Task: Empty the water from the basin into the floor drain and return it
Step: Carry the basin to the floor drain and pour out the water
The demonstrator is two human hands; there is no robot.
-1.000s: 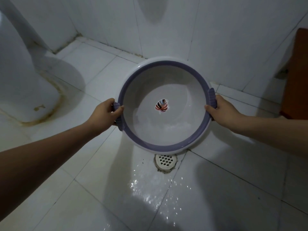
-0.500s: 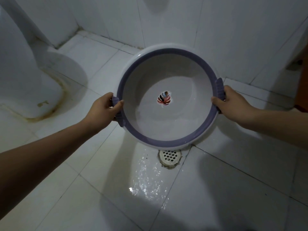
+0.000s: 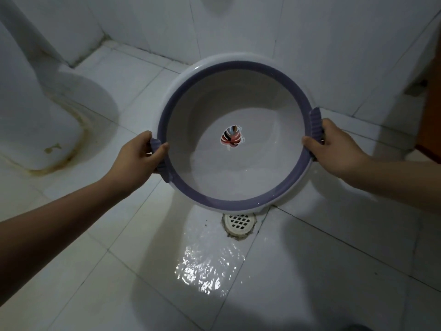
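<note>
A round white basin (image 3: 238, 99) with a purple rim and a leaf sticker at its bottom is held above the floor, tilted with its near edge low. My left hand (image 3: 137, 158) grips its left purple handle. My right hand (image 3: 334, 149) grips the right handle. A little water lies against the basin's near wall. Just below the near rim sits the white grated floor drain (image 3: 239, 223), partly hidden by the basin. A sheet of water (image 3: 202, 271) shines on the tiles in front of the drain.
A white toilet base (image 3: 35, 120) with stained sealant stands at the left. Tiled walls (image 3: 310, 44) close the corner behind the basin. A brown wooden door edge (image 3: 432, 111) shows at the right. The floor is white tile, wet near the drain.
The basin has stayed in both hands and sits a little higher and nearer the wall in view. The wet patch in front of the drain has spread into a wider rippling sheet.
</note>
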